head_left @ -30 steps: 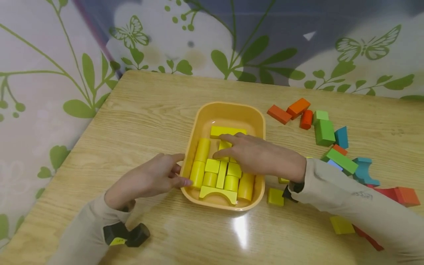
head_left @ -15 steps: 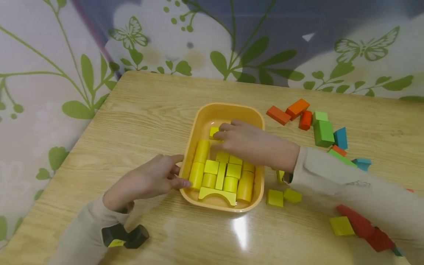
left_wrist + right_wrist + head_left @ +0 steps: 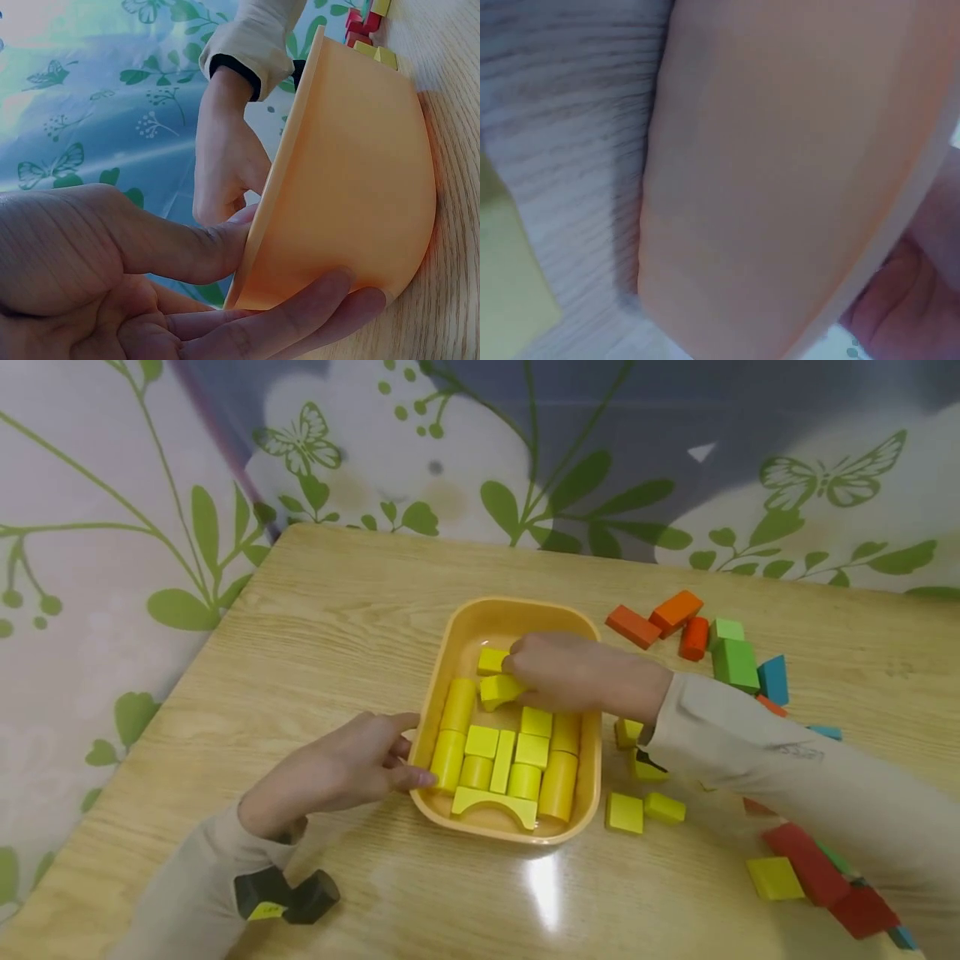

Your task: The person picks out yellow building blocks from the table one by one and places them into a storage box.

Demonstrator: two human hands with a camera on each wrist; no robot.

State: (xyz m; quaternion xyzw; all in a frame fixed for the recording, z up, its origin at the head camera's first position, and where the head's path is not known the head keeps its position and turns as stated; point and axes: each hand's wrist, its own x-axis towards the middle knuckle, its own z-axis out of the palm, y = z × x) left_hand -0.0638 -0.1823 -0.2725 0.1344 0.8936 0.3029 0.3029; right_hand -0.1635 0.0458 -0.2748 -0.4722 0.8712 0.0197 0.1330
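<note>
I get one tray point(image 3: 517, 617), thirteen yellow blocks point(image 3: 536, 721) visible inside: four long cylinders point(image 3: 448, 760), two short rounds point(image 3: 524, 782), three squares point(image 3: 532, 750), one plank point(image 3: 503, 762), one bar point(image 3: 491, 661), one bridge point(image 3: 495, 797), one held piece point(image 3: 497, 692). On the worktop point(image 3: 337, 610), at least: five loose yellows point(image 3: 625, 813), two orange bars point(image 3: 632, 627), one red cylinder point(image 3: 694, 638), two green blocks point(image 3: 735, 664). Sleeve point(image 3: 750, 752) blocks my exact count.

The tray point(image 3: 772, 172) fills the middle, with a hand point(image 3: 907, 304) beyond its rim point(image 3: 877, 253) and a yellow block point(image 3: 510, 277) on the table point(image 3: 562, 135).

Free room behind tray point(image 3: 517, 602); loose blocks point(image 3: 737, 665) rightward.
</note>
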